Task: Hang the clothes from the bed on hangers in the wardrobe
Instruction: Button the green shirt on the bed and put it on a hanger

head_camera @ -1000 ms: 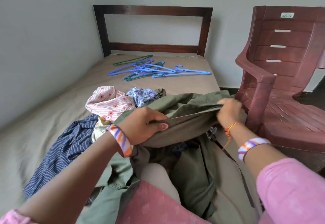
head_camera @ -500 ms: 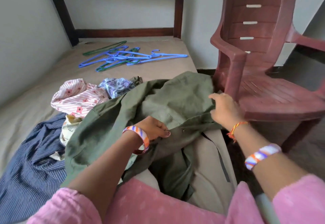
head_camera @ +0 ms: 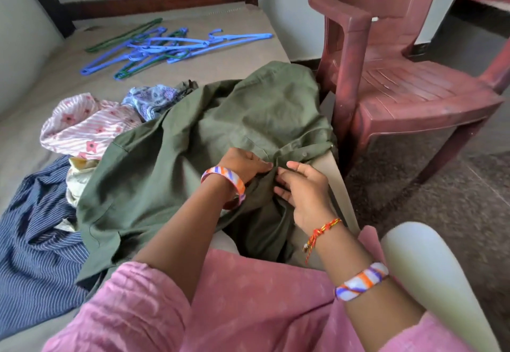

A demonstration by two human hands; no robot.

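- Green shirt [head_camera: 220, 130]: plain olive, no pattern.
- Striped shirt [head_camera: 33, 241]: navy, fine white pinstripes.
- Pink cloth [head_camera: 82, 128]: pale pink-and-white stripes, darker pink flowers.
- Blue cloth [head_camera: 151, 100]: light blue, small print.
- Hangers [head_camera: 165, 48]: mostly blue, a few green.
- Bed [head_camera: 33, 81] sheet: plain beige.
- Chair [head_camera: 400, 81]: maroon plastic.
- Bangles [head_camera: 225, 176]: orange, purple, white stripes.
- Sleeves [head_camera: 132, 304]: pink.

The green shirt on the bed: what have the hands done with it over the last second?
A second ago both hands held the green shirt up, far apart. It now lies spread on the bed, and the left hand and right hand have come together at its buttoned front, fingertips pinching the cloth. The hangers, the pink striped garment, the blue striped shirt and the chair have not moved.
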